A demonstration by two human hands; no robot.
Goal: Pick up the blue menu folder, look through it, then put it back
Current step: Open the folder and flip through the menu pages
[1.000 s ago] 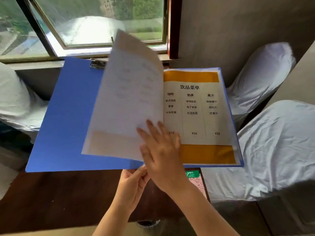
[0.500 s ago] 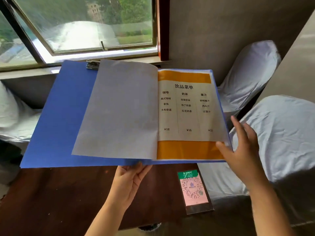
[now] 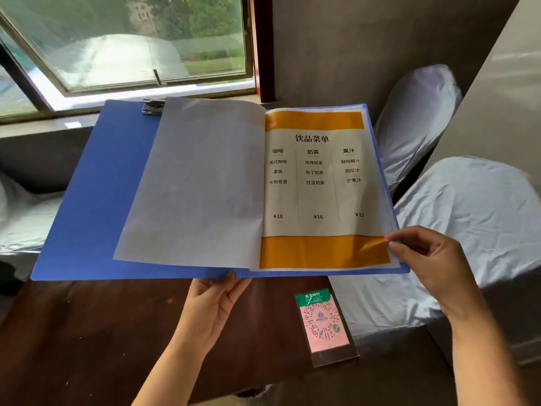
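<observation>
The blue menu folder [image 3: 87, 200] is lying open in the air above the dark wooden tabletop [image 3: 73, 332], in front of the window [image 3: 131, 45]. The left hand [image 3: 210, 312] is supporting it from below at the middle of the near edge, palm up, with the fingers spread under the spine and the thumb curling against the cover. A plain grey page [image 3: 199, 183] is lying flat over the left half, just right of a metal clip [image 3: 152, 106] at the top edge. The right half is showing a drinks page [image 3: 319, 186] with orange bands at top and bottom, 3 columns of items and prices of ¥18, ¥16 and ¥15. The right hand [image 3: 436, 259] is pinching the lower right corner of that page between thumb and forefinger, with the other fingers curled loosely. A pink and green QR code card [image 3: 323, 323] is lying on the tabletop below the folder. 2 chairs with white covers [image 3: 468, 218] are standing to the right.
</observation>
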